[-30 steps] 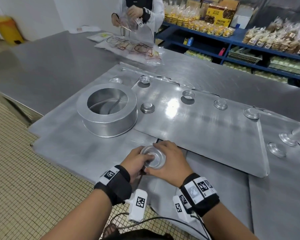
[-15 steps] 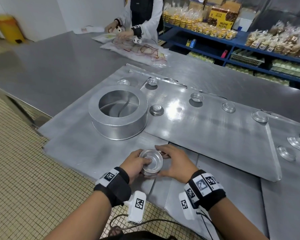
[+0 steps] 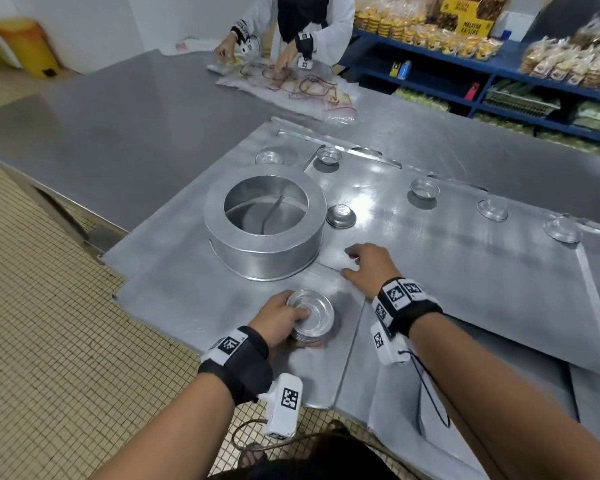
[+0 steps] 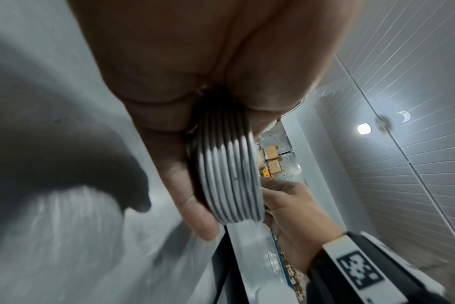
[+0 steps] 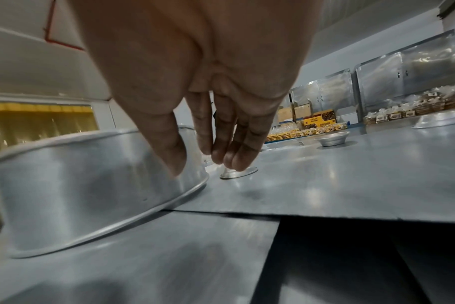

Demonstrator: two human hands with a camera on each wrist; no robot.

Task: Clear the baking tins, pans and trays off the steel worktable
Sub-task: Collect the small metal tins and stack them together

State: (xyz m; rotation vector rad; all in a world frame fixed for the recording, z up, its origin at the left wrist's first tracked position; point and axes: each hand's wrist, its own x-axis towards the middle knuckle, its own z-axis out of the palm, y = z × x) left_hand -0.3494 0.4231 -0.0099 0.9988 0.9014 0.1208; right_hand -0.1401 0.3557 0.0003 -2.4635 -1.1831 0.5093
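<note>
My left hand [image 3: 284, 320] grips a stack of several small round tart tins [image 3: 310, 318], thumb pressed inside the top one; the stacked rims [image 4: 231, 181] show edge-on in the left wrist view. My right hand [image 3: 364, 263] hovers open over a flat tray [image 3: 465, 265], fingers [image 5: 221, 144] straight and pointing at an upturned small tin [image 3: 341, 216] just beyond them. A big round cake tin [image 3: 265, 225] stands upside down left of that hand. More small tins [image 3: 425, 188] lie scattered on the trays.
Flat metal trays [image 3: 194, 296] overlap on the steel worktable [image 3: 118, 133] and overhang its near edge above tiled floor. Another person sorts plastic bags [image 3: 291, 81] at the far side. Blue shelves [image 3: 499, 74] with packed goods stand behind, a yellow bin [image 3: 28, 43] at far left.
My right hand let go of the tin stack and moved forward and right, toward the upturned small tin. The left hand keeps the stack, and the head view has shifted slightly.
</note>
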